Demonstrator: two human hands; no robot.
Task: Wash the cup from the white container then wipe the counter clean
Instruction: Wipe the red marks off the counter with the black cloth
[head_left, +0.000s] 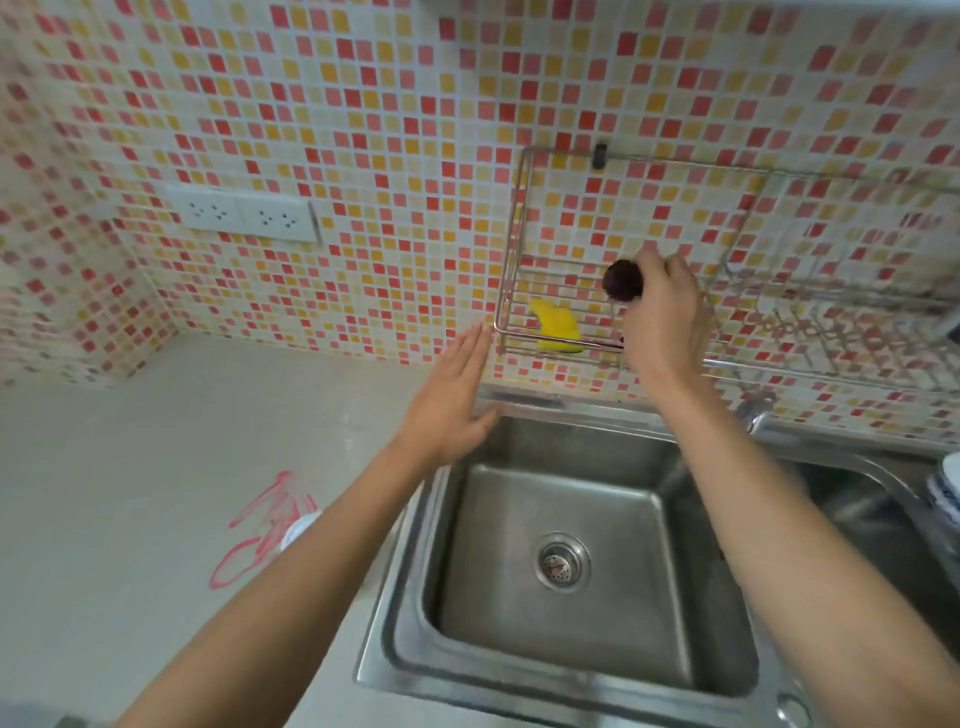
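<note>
My right hand (662, 317) is raised at the wire wall rack (511, 249) and is closed around a small dark round object (623, 280), seen end on; I cannot tell what it is. A yellow sponge (556, 325) lies in the rack just left of that hand. My left hand (449, 400) hovers flat with fingers spread above the back left corner of the steel sink (566, 519), holding nothing. Red scribble marks (265, 525) stain the grey counter (156, 467). A white rounded object (301, 527) peeks out beside my left forearm. No cup is clearly in view.
The sink basin has a drain strainer (563, 561). A tap (756, 408) stands at the back right. A second basin (872, 519) lies right, with a white and blue item (943, 493) at the frame edge. A double wall socket (241, 213) sits on the tiled wall.
</note>
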